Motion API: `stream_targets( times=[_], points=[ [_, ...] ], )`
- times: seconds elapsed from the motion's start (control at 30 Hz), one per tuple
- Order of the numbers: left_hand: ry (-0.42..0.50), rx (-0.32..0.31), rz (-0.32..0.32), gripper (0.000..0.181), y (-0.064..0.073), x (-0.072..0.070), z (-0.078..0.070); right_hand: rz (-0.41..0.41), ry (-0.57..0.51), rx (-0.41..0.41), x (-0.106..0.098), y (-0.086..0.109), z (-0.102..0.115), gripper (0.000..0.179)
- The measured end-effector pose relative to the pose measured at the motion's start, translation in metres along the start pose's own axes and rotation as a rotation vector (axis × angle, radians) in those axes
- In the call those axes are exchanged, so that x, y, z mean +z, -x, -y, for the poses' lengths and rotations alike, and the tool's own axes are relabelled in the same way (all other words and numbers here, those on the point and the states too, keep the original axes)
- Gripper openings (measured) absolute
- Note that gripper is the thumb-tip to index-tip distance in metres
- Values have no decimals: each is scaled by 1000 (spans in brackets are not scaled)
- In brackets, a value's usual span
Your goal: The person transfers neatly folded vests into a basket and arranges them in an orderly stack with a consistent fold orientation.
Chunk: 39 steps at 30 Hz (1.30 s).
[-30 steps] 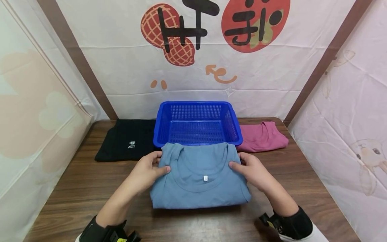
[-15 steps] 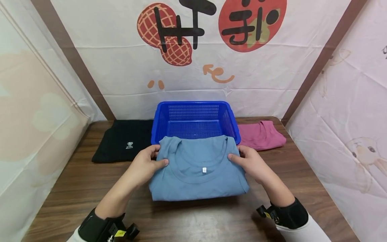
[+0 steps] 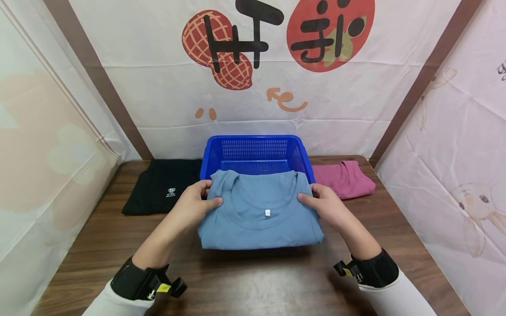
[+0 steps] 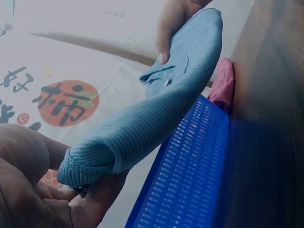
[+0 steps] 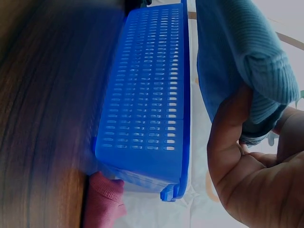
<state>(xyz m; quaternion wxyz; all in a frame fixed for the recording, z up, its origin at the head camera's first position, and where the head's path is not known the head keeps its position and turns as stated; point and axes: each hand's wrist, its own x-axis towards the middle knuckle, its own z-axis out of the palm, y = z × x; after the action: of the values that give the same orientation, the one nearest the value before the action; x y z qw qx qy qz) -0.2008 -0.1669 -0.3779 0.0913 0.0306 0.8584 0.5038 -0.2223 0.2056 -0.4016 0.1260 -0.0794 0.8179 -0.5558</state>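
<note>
A folded blue-grey shirt with a round neckline and a small white neck label hangs above the table in the head view. Its left side is gripped by my left hand, thumb on top and fingers beneath. On the opposite side my right hand pinches it the same way. The shirt's far edge overlaps the front of a blue plastic basket, hiding its near rim. Both wrist views show the shirt raised higher than the basket's slotted wall, with ribbed fabric along its near fold.
Left of the basket lies a folded black garment with a small white print. A folded pink garment lies to its right. Behind the wooden table hangs a printed white cloth, with more cloth at both sides.
Both hands have carried the blue-grey shirt forward, away from the body. It now covers more of the basket's front, and more bare table shows on the near side. The grip is unchanged.
</note>
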Motion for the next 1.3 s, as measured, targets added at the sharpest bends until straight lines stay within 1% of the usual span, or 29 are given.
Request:
stream_targets(
  times=[0.2,0.37,0.53,0.77,1.0,1.2,1.3],
  points=[
    [18,-7,12,62,-12,-2,2,-20,11,12,-1,-10,2,38],
    [45,-20,17,57,-20,-4,2,-21,21,34,-3,-19,7,41],
    [31,-23,0,57,-29,-6,0,-21,52,12,-6,-29,12,42],
    [41,-27,4,59,-43,-11,1,-20,82,24,-10,-42,14,43],
    [33,-36,4,59,-53,-13,3,-6,15,89,-10,-53,13,43],
    [28,-43,8,61,-63,-15,3,-12,84,62,-15,-64,12,44],
    [28,-42,10,59,-67,-15,3,-12,77,71,-15,-68,14,43]
  ],
)
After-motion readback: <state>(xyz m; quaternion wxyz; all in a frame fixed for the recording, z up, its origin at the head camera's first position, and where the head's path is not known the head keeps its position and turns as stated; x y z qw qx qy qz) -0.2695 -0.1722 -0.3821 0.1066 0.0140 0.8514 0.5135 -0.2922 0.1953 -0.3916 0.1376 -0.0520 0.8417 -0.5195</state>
